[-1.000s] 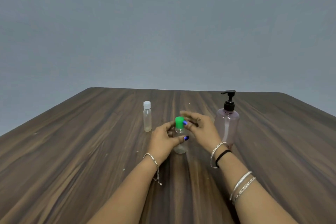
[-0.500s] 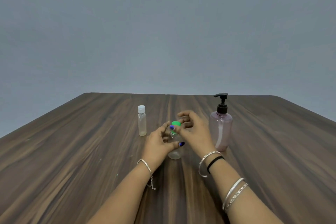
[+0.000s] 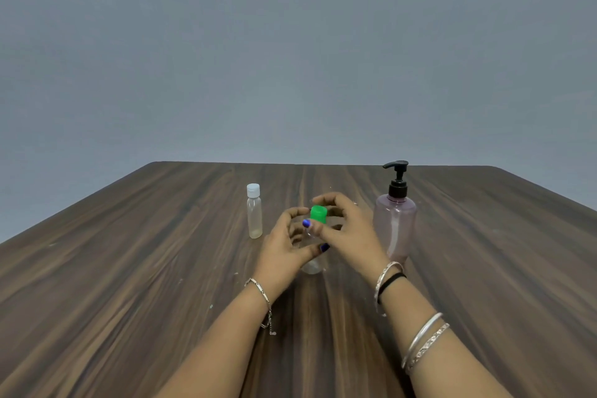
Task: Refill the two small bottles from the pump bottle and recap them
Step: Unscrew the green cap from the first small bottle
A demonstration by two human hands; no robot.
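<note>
A small clear bottle (image 3: pixel 312 265) stands on the table in the middle, and my left hand (image 3: pixel 284 249) is wrapped around its body. Its green cap (image 3: pixel 318 214) is pinched between the thumb and fingers of my right hand (image 3: pixel 347 231); whether the cap sits on the neck or just above it is hidden by my fingers. A second small bottle with a white cap (image 3: pixel 254 212) stands upright to the left, untouched. The pink pump bottle with a black pump head (image 3: pixel 394 220) stands to the right, just behind my right hand.
The dark wooden table (image 3: pixel 129 268) stretches wide on both sides, with its far edge below a plain grey wall. Bracelets and a black band ring my wrists.
My hands stay on the green-capped bottle. My right fingers have shifted around the cap, which shows more fully than half a second ago. The view has shifted slightly.
</note>
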